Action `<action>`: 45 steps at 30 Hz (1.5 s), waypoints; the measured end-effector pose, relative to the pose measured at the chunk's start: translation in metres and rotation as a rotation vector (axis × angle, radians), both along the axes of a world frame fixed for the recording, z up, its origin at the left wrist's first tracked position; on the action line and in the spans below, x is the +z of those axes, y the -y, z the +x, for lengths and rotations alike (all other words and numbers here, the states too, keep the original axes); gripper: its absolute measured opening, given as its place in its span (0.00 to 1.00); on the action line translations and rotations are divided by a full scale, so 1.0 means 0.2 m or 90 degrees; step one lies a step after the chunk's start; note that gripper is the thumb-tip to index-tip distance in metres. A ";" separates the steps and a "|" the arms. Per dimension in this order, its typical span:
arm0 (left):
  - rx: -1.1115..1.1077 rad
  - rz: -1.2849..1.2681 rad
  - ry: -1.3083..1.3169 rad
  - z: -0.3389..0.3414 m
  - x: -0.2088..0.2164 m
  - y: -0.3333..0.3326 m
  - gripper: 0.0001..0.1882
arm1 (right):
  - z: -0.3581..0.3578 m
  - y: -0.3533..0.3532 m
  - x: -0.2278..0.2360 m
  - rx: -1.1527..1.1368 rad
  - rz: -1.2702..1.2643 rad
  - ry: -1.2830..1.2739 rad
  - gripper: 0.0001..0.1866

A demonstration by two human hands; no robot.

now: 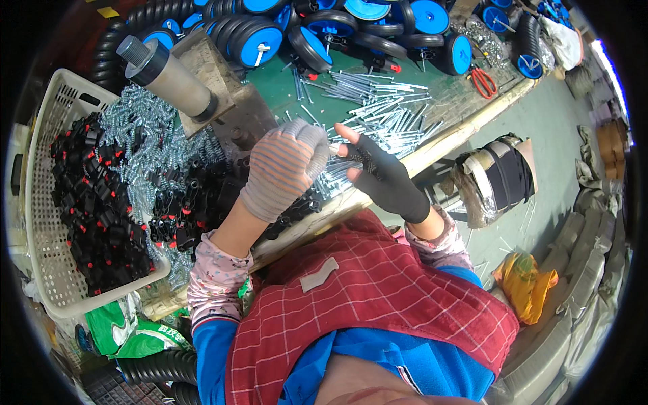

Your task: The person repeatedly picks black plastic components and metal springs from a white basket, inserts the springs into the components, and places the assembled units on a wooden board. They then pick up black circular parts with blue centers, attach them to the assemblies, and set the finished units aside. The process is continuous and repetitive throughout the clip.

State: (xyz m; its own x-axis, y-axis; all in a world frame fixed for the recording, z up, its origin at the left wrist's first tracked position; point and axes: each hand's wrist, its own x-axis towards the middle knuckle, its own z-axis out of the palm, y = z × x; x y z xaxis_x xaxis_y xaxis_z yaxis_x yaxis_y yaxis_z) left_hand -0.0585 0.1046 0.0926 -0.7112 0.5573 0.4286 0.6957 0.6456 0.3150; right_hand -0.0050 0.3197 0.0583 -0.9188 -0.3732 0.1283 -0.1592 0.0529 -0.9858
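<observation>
My left hand, in a grey glove with brown stripes, is closed in a fist over the front edge of the bench. A small silver metal piece shows at its finger side; the rest of it is hidden, so I cannot make out its kind. My right hand, in a black fingerless glove, faces it with bare fingertips spread apart. One of its fingers reaches to the metal piece. Behind both hands lies a loose pile of long silver bolts on the green bench top.
A white basket at left holds black plastic parts with red bits and metal springs. A metal cylinder on a block stands by my left hand. Blue-hubbed black wheels line the back. Red-handled pliers lie right.
</observation>
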 end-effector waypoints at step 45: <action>-0.418 -0.063 0.306 0.20 -0.33 -0.61 0.12 | -1.04 -0.42 -0.56 -0.198 0.344 -0.355 0.13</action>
State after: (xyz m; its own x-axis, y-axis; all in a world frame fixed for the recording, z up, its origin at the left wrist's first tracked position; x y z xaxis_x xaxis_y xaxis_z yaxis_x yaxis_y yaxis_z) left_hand -0.0184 0.2269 0.0259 -0.3203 0.9433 0.0878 0.7451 0.1936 0.6382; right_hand -0.2128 0.4028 -0.0534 -0.8447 -0.2537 0.4713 -0.5165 0.6177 -0.5931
